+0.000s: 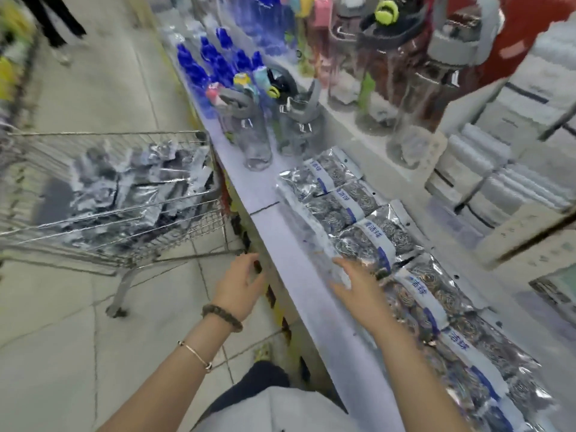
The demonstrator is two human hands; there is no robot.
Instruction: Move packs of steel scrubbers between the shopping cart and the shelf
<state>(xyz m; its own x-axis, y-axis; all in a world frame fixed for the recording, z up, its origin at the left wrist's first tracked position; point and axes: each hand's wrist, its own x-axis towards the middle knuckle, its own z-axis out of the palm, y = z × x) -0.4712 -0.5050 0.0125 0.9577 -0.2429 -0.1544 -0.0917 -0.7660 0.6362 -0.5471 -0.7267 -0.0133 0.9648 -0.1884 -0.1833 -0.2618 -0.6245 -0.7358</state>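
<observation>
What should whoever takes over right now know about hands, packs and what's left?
Left hand: open, holds nothing, by the front edge of the shelf.
Right hand: open, fingers spread on the shelf packs; no grip yet.
Shelf packs lie in a row along the shelf. Cart packs lie piled in the cart, parked left of the shelf.
Done: packs sit in both places.
Left: one frame does not show which way they go; probably grip a shelf pack next.
</observation>
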